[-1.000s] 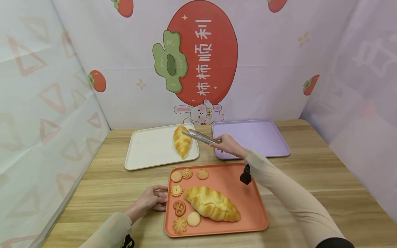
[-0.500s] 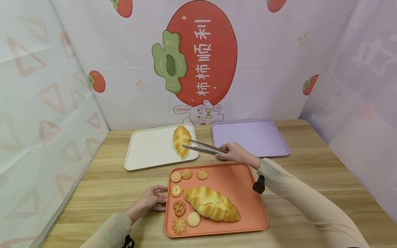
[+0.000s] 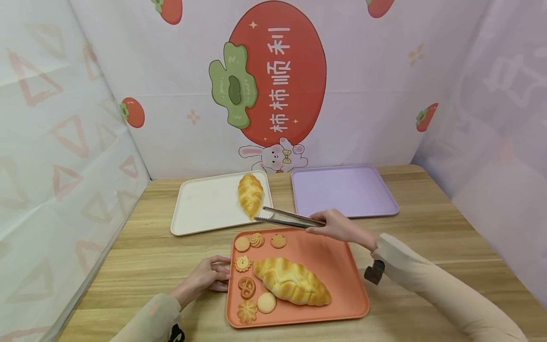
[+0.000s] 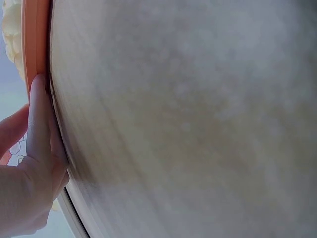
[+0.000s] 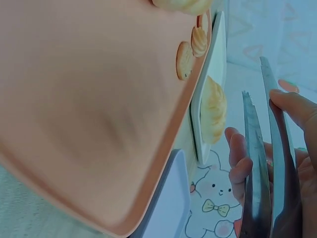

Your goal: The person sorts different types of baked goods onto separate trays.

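Note:
My right hand (image 3: 337,225) grips metal tongs (image 3: 292,218) above the far edge of the orange tray (image 3: 325,256). The tongs point left, their tips parted with nothing between them, near the lower end of a small braided bread (image 3: 250,192) on the white tray (image 3: 205,204). In the right wrist view the thumb and fingers hold the two arms of the tongs (image 5: 267,163). With relaxed fingers, my left hand (image 3: 205,276) rests on the wooden table and touches the orange tray's left rim; the left wrist view shows its fingertips at that rim (image 4: 35,44).
A large braided bread (image 3: 295,282) lies on the orange tray. Along its left side are several cookies, among them a pretzel-shaped one (image 3: 247,288) and a flower-shaped one (image 3: 247,311). A purple tray (image 3: 346,190) stands at the back right, before a printed cloth wall (image 3: 367,95).
My right hand and the tongs have moved toward me and to the right, away from over the small bread. That bread stays on the white tray, and the left hand stays put.

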### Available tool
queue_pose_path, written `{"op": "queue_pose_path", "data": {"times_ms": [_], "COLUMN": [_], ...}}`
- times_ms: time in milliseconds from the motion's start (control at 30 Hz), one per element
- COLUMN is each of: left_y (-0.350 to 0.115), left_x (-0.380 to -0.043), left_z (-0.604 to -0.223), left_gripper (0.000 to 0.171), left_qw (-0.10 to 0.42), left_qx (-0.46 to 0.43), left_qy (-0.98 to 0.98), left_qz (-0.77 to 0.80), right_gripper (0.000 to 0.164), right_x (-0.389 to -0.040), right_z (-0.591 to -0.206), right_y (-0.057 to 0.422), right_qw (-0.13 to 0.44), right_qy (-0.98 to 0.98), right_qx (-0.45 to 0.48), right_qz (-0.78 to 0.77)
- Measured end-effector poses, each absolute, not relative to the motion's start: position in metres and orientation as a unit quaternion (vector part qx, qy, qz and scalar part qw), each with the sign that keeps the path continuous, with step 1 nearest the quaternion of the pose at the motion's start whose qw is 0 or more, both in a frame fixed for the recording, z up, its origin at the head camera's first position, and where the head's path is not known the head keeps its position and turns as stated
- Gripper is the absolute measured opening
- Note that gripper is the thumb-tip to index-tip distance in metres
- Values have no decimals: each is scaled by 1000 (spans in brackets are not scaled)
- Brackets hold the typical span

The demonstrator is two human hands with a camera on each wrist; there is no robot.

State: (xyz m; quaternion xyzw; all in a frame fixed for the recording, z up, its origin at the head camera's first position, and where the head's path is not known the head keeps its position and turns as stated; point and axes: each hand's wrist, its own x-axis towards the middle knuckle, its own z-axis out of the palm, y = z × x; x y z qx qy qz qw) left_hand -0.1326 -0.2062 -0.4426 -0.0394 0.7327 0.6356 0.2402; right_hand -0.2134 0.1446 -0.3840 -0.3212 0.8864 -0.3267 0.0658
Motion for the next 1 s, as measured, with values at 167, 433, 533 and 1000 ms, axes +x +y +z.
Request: {"op": "queue_pose_path", "data": {"times_ms": [167, 433, 533, 1000], "left_y": [-206, -206, -206, -206], "left_x": [-133, -134, -134, -134], "left_z": [-443, -444, -444, -444], "left_gripper": [46, 45, 45, 45], "left_qw": [241, 239, 239, 240], "left_qx": [-45, -44, -45, -47], "left_qy": [734, 736, 737, 737], "left_qz": [633, 632, 630, 630], "right_gripper": [33, 24, 30, 48], "right_x": [-201, -184, -178, -160], "right_z": [-384, -386, -386, -389], "right_y": [151, 166, 171, 192], "right_qw": [82, 110, 119, 166], "right_qy": [878, 882, 886, 872], "right_qx": [-330, -322, -314, -315], "right_qz": [-337, -327, -321, -335]}}
